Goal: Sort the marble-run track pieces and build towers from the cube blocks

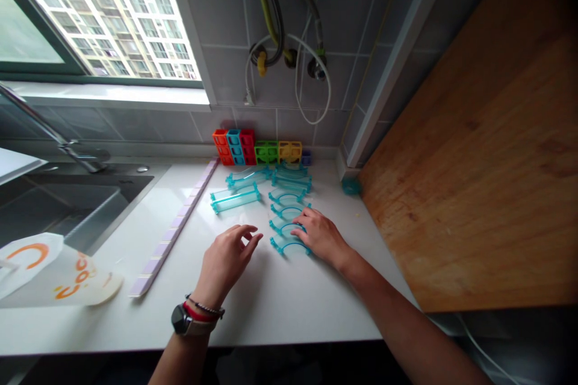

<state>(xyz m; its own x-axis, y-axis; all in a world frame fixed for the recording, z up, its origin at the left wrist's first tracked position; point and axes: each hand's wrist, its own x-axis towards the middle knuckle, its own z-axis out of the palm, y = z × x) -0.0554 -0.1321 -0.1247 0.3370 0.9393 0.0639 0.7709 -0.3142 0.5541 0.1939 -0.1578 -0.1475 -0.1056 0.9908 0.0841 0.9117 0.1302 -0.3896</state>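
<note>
Several clear teal plastic track pieces lie on the white counter. The curved ones form a column, with the nearest curved track piece just in front of my right hand. My right hand has its thumb and fingers closed about the right end of another curved track piece. My left hand hovers over the counter left of the column, with nothing held and a gap between its thumb and curled forefinger. A straight track piece lies farther back, left of the column.
Red, blue, green and yellow blocks stand against the tiled wall. A long pale purple strip lies at left, beside the sink. A plastic cup is at front left. A wooden panel bounds the right side.
</note>
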